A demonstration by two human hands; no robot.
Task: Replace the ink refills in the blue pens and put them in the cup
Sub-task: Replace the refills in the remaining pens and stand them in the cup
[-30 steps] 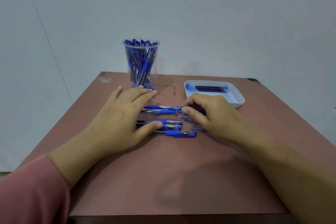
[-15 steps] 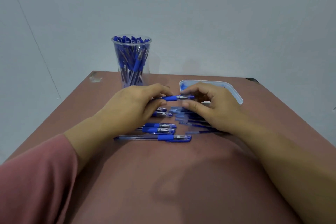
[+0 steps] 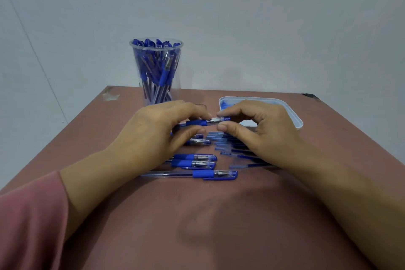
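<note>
pen (image 3: 198,122) between the fingers (image 3: 229,129) (level, aloft)

perhaps an office: plain wall (image 3: 241,17), table (image 3: 219,237)

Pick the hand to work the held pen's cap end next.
Right, probably. The right hand pinches the held pen at its cap end between thumb and forefinger. The left hand grips the barrel, so it suits steadying.
</note>
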